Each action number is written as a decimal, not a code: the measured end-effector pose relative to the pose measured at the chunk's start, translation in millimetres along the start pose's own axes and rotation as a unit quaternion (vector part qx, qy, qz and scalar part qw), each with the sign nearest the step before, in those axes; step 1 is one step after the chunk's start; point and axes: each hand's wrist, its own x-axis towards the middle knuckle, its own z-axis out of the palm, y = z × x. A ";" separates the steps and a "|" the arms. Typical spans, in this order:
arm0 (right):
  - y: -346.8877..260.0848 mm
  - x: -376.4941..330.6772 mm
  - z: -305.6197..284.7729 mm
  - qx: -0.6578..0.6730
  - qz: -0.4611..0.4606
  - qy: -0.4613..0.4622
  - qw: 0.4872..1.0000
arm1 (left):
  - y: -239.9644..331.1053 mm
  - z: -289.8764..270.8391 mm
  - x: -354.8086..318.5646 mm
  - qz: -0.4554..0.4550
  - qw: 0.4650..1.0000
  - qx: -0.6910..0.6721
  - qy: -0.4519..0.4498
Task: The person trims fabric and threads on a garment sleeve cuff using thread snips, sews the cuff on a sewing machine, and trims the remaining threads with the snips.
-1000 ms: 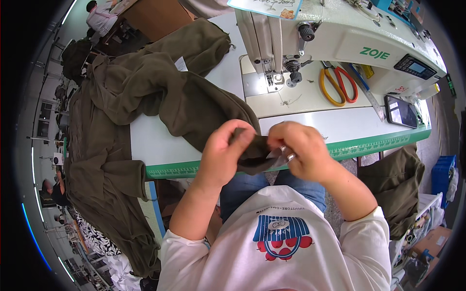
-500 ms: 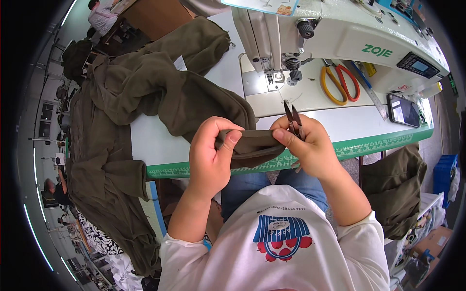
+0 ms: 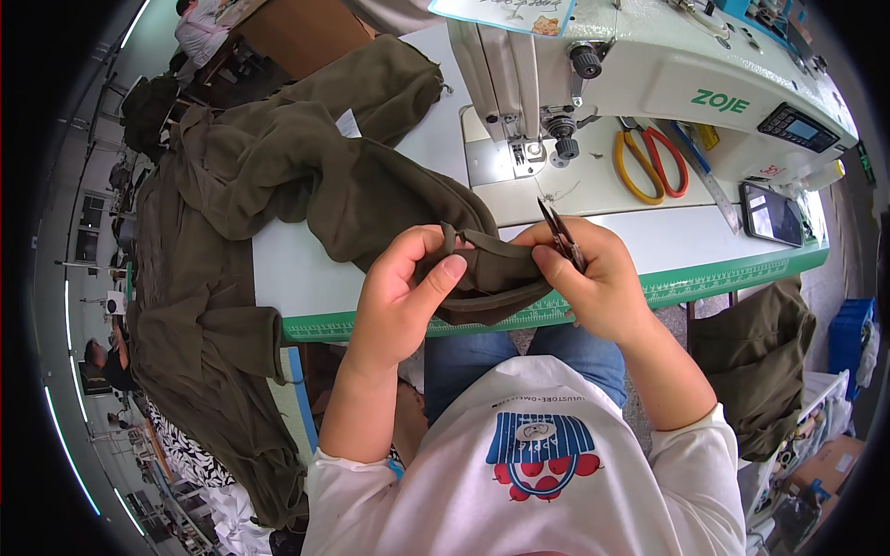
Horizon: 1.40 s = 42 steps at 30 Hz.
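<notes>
A dark olive garment (image 3: 371, 199) spreads over the white table, its banded edge stretched between both hands near the front. My left hand (image 3: 408, 292) pinches one end of that edge between thumb and fingers, where a fold of the band stands up. With thumb and forefinger, my right hand (image 3: 584, 273) grips the other end of the edge. Tucked in the same hand are small dark thread snips (image 3: 557, 229), their blades pointing up and away from me. Beyond the hands, the sewing machine's presser foot (image 3: 528, 153) stands over its metal plate, with loose thread bits nearby.
Orange-and-red-handled scissors (image 3: 654, 167), a metal ruler (image 3: 714, 181) and a phone (image 3: 771, 213) lie at the right beneath the sewing machine (image 3: 686, 74). A green measuring strip (image 3: 705, 278) runs along the table's front edge. More olive cloth (image 3: 756, 366) hangs at the right.
The band between my hands has turned, so a fold now stands up by my left fingers. My left hand has shifted slightly; the snips in my right hand tilt further left.
</notes>
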 end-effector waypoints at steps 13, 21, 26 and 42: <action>-5.5 2.9 2.8 -0.034 -0.031 -0.003 0.999 | 9.5 10.4 2.6 -0.071 0.992 -0.105 0.000; -7.9 0.6 6.5 -0.025 -0.025 0.000 0.999 | -7.4 12.1 7.0 -0.030 0.993 -0.114 0.019; -4.1 -2.7 6.6 0.005 0.001 -0.007 1.000 | -6.1 16.6 5.9 -0.044 0.981 -0.184 0.034; 12.5 -15.1 0.5 0.067 -0.024 -0.023 0.997 | -5.8 25.6 1.0 -0.045 0.979 -0.195 0.027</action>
